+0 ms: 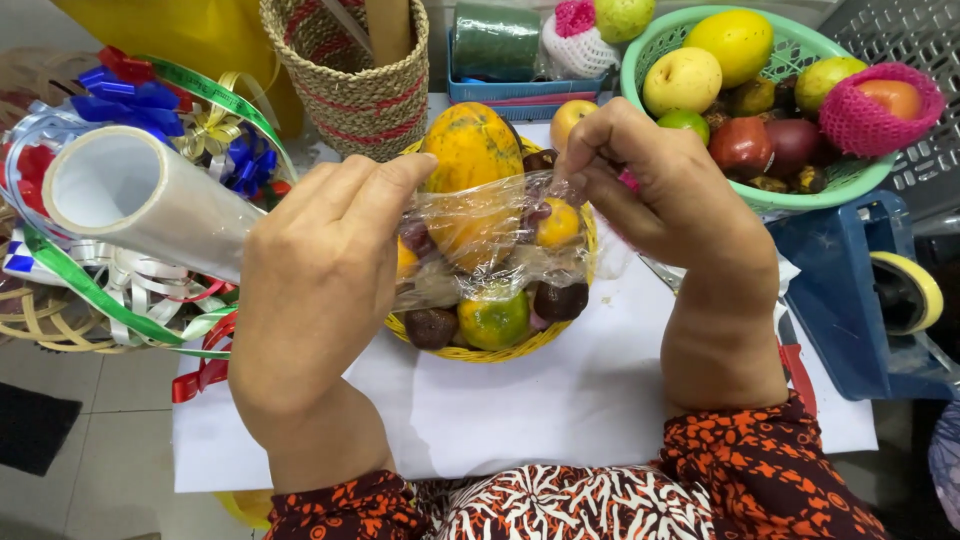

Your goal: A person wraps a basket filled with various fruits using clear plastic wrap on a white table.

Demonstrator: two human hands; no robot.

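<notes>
My left hand (320, 270) and my right hand (660, 185) each pinch an edge of a sheet of clear plastic wrap (490, 235), stretched between them over a yellow woven fruit basket (500, 352). The basket holds an orange-yellow papaya (470, 145), a green citrus fruit (493, 322), a small orange fruit (558, 222) and dark purple fruits (432, 327). It stands on a white sheet of paper (560, 400) on the table. The wrap lies loose and crinkled across the front fruits.
A roll of clear film (140, 200) lies at left among coloured ribbons and bows (150, 110). Behind stand a tall woven basket (350, 80) and a green basket of mixed fruit (790, 50). A blue tape dispenser (870, 300) sits at right.
</notes>
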